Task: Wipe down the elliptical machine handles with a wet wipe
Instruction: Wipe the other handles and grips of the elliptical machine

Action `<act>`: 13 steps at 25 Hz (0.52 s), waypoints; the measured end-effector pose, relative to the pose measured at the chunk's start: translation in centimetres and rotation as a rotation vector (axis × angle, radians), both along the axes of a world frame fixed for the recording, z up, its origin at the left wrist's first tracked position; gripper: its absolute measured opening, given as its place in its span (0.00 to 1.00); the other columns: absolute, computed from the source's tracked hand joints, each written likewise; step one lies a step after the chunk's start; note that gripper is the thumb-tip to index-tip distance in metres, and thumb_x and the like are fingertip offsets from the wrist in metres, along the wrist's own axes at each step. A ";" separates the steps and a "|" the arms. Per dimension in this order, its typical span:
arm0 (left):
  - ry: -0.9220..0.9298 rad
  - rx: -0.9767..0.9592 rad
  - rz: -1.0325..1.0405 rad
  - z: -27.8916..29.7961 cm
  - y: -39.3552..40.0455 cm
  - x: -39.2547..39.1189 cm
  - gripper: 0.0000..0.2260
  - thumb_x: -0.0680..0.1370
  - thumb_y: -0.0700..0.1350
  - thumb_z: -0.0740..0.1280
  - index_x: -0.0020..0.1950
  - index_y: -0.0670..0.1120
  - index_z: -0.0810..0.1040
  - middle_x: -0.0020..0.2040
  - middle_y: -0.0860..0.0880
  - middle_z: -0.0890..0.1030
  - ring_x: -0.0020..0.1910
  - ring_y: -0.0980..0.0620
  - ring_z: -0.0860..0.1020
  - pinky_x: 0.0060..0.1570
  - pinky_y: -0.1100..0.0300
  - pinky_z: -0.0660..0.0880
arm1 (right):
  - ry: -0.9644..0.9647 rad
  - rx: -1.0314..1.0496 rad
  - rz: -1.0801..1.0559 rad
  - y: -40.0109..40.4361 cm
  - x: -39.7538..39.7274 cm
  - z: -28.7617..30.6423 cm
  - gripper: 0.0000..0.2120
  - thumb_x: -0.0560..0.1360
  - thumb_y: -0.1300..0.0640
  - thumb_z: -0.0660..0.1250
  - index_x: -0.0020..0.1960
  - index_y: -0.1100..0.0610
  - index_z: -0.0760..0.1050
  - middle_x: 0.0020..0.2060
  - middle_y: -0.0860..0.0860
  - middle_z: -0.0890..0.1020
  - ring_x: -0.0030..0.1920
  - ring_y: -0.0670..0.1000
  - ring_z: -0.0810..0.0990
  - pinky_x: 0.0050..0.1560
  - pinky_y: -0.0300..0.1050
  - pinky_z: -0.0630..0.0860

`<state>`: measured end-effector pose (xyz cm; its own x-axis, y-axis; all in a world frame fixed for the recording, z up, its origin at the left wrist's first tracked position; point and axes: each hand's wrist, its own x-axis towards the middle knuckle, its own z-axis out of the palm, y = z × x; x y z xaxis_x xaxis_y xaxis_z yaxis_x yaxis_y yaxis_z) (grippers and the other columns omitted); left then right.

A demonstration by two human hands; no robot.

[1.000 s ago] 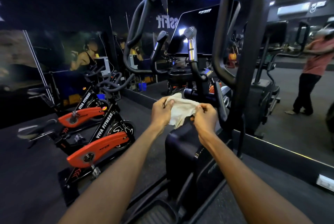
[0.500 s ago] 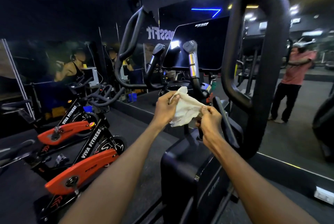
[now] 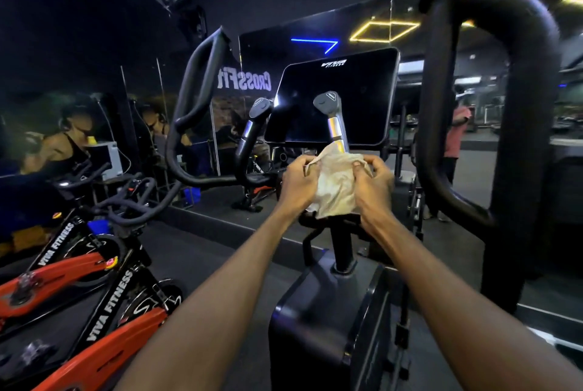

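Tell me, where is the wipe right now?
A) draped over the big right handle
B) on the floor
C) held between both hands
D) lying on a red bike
C: the left hand and right hand each pinch an upper edge of the wipe, which touches no handle.

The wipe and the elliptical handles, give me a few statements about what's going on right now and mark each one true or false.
1. Both hands hold the wipe. True: the left hand and right hand each pinch an upper edge.
2. The wipe is pressed against the big right handle. False: it hangs between the hands, in front of the console screen.
3. The console screen is lit with workout numbers. False: it is dark.
4. Orange spin bikes stand to the left. True.
5. The short silver-banded grip rises just above the wipe. True.
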<state>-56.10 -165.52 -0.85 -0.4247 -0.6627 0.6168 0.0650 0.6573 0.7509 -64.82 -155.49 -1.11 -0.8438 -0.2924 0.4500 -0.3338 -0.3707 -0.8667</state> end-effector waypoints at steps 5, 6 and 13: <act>0.000 0.001 0.070 3.0 -1.3 -3.3 0.19 0.81 0.43 0.62 0.30 0.47 0.65 0.29 0.52 0.69 0.30 0.54 0.65 0.33 0.55 0.61 | 0.423 0.357 -0.609 -2.8 -1.0 4.1 0.14 0.75 0.57 0.64 0.61 0.53 0.69 0.57 0.56 0.74 0.57 0.59 0.73 0.57 0.55 0.70; -0.007 0.001 0.066 3.4 -1.6 -3.9 0.19 0.81 0.42 0.62 0.30 0.47 0.65 0.29 0.52 0.69 0.31 0.52 0.66 0.34 0.55 0.61 | 0.607 0.449 -0.715 -3.3 -0.8 4.1 0.14 0.75 0.57 0.64 0.61 0.55 0.69 0.56 0.58 0.73 0.54 0.59 0.73 0.54 0.53 0.70; 0.027 0.163 -0.002 3.8 -6.0 -5.5 0.16 0.76 0.45 0.67 0.28 0.47 0.76 0.27 0.51 0.76 0.31 0.51 0.72 0.37 0.56 0.69 | 0.451 0.588 -0.333 -7.3 -1.6 2.8 0.21 0.81 0.47 0.58 0.66 0.62 0.63 0.61 0.62 0.73 0.58 0.64 0.74 0.55 0.58 0.72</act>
